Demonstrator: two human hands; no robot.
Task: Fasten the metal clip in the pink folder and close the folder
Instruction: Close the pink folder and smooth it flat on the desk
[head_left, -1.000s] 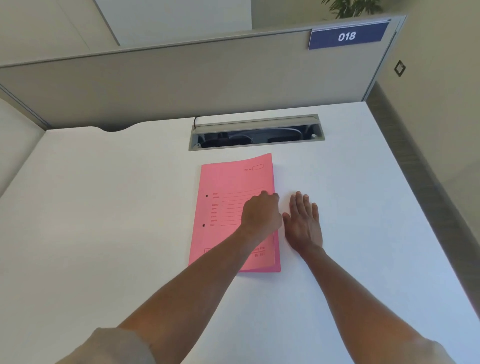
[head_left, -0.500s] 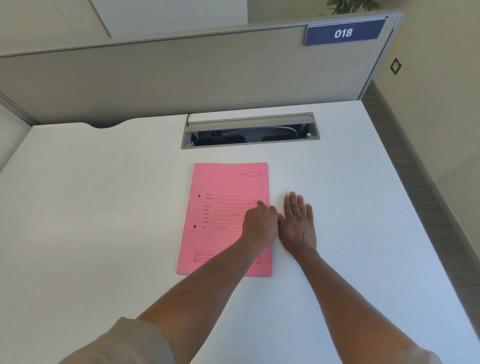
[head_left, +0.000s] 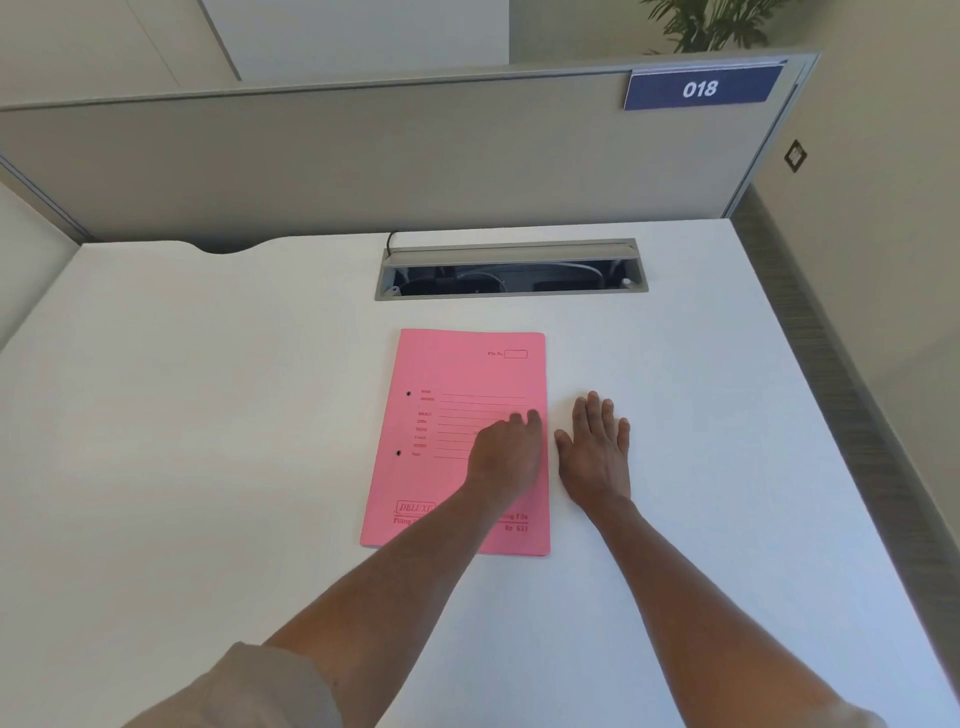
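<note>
The pink folder (head_left: 457, 441) lies shut and flat on the white desk (head_left: 208, 415), front cover up, its printed lines and the two small punch holes near its left edge facing me. My left hand (head_left: 506, 457) rests on the cover near its right edge, fingers stretched loosely forward and pressing down, gripping nothing. My right hand (head_left: 597, 452) lies palm down on the bare desk just beside the folder's right edge, fingers spread flat, empty as well and not touching the folder as far as I can see. The closing part looks done to me: the cover sits level with no gap showing along the near or right edge. The metal clip is inside and hidden, so I cannot tell from here whether it is truly fastened; I judge it is, since the cover lies so flat. What seems left is little, perhaps a last smoothing of the cover and lifting my hands away. Beyond the folder the cable tray (head_left: 511, 273) in the desk stands open.
</note>
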